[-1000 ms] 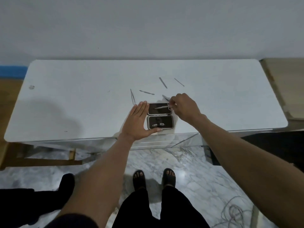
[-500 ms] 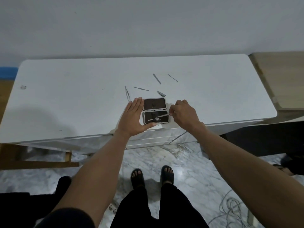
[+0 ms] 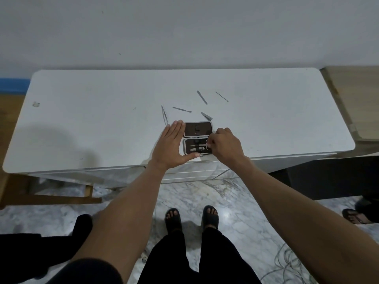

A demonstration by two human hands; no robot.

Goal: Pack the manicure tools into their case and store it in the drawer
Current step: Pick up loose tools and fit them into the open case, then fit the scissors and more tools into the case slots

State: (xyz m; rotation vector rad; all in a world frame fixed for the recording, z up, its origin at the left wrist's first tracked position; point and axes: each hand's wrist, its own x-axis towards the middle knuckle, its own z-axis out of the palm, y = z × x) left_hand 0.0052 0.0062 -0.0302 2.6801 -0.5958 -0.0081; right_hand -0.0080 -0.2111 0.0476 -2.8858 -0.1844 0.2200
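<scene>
An open manicure case (image 3: 198, 130) lies near the front edge of the white table (image 3: 102, 119), its dark lining up. My left hand (image 3: 171, 146) presses flat against the case's left side, thumb along its front. My right hand (image 3: 224, 147) pinches small scissors (image 3: 200, 144) by their rings over the case's near half, where another small tool (image 3: 198, 149) sits. Loose on the table behind the case lie tweezers (image 3: 164, 117), a cuticle pusher (image 3: 182, 109), nail clippers (image 3: 206, 116), a file (image 3: 202, 97) and a thin pick (image 3: 222, 96).
A white drawer front (image 3: 194, 173) sits under the table edge below the case. A wooden surface (image 3: 356, 99) adjoins the table on the right. My sandalled feet (image 3: 191, 219) stand on marble floor; cables (image 3: 287, 263) lie at lower right. Another person's foot (image 3: 355, 218) shows at far right.
My right hand brought the scissors from over the case's far half down onto its near half. My left hand stayed braced against the case.
</scene>
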